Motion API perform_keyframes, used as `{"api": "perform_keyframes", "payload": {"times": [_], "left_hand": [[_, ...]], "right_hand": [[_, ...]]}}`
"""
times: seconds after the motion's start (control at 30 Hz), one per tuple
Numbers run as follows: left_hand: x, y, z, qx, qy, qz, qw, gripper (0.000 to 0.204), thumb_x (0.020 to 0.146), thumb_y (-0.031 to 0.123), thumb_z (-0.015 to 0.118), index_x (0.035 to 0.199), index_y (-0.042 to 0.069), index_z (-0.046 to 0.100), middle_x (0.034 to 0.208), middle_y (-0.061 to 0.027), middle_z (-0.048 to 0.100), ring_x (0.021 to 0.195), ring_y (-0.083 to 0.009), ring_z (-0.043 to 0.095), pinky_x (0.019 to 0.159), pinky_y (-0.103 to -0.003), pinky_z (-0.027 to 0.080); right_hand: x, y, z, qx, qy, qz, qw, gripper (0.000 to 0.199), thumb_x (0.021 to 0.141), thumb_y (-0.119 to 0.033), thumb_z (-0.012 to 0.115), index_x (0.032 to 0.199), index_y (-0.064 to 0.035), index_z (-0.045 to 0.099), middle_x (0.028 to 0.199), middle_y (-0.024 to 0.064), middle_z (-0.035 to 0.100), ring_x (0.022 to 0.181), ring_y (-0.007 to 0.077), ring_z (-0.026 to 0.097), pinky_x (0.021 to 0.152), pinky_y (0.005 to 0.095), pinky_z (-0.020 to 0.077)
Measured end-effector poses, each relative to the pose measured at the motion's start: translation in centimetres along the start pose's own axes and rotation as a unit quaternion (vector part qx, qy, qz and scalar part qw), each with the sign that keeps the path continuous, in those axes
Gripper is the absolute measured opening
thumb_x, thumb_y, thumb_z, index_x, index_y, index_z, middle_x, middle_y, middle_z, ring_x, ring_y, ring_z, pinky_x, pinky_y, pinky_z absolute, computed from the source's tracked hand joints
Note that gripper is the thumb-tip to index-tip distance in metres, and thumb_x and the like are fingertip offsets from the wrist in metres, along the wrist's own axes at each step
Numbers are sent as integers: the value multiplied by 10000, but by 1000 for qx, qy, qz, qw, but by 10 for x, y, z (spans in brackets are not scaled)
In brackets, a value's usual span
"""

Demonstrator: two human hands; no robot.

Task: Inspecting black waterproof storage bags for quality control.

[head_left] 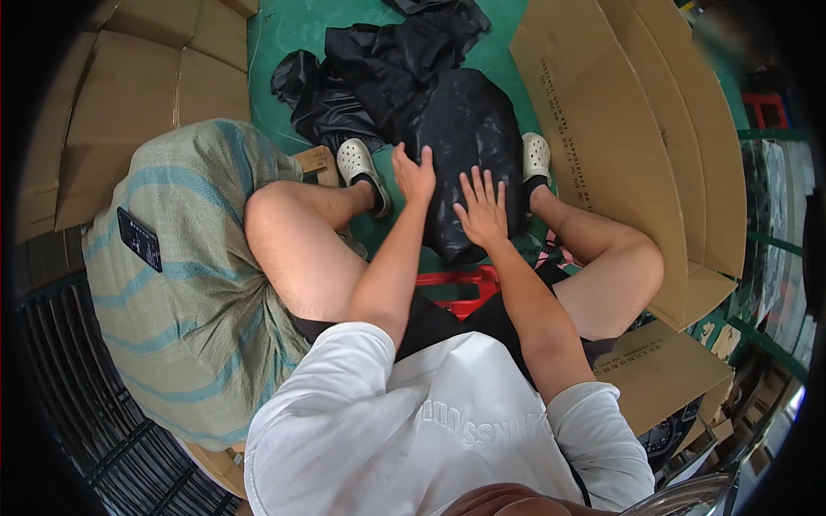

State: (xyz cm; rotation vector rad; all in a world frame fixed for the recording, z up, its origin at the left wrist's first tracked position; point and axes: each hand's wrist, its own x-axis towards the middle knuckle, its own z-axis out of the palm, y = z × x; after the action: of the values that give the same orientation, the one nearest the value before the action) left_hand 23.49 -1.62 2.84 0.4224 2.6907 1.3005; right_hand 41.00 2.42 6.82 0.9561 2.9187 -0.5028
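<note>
The filled black plastic bundle (469, 142) lies lengthwise on the green floor (288, 21) between your feet, probably so that both arms can reach it straight ahead. Your right hand (483, 208) is open, fingers spread, laid palm down on the near part of the bundle, a pose that would suit flattening or steadying its skin. Your left hand (415, 176) is open too, thumb apart from the fingers, at the bundle's left edge; whether it touches the plastic, you cannot tell from this angle. Neither hand grips anything. Your left shoe (354, 163) stands left of the bundle and your right shoe (535, 159) just beside its right edge, so your legs seem to frame it and may keep it from rolling. Loose black plastic (370, 64) lies crumpled beyond and left of the bundle, perhaps to leave its top free. A red stool (489, 280) shows at the bundle's near end. Well left of the bundle, a striped woven sack (194, 284) bears a phone (139, 239), likely set there within easy sight; right of the bundle, a tall cardboard box (602, 112) stands like a wall.
</note>
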Motion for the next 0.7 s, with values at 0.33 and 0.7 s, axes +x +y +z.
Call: {"api": "perform_keyframes", "payload": {"times": [0.33,0.7], "left_hand": [[125,-32,22,-241,-267,-292,886,760,916,578,564,1303,-76,550,1310,-199,584,1197,-287,561,1043,-387,392],[110,-81,49,-395,-201,-354,823,299,992,357,559,1017,68,630,1050,-83,675,939,-228,634,875,-391,503]], "right_hand": [[-3,8,-2,40,-23,-1,999,668,973,-408,464,1553,-199,207,1628,78,122,1497,299,101,1195,520,62],[12,8,-1,19,18,74,997,671,968,-375,476,1547,-149,223,1620,135,119,1493,333,100,1193,533,58]]}}
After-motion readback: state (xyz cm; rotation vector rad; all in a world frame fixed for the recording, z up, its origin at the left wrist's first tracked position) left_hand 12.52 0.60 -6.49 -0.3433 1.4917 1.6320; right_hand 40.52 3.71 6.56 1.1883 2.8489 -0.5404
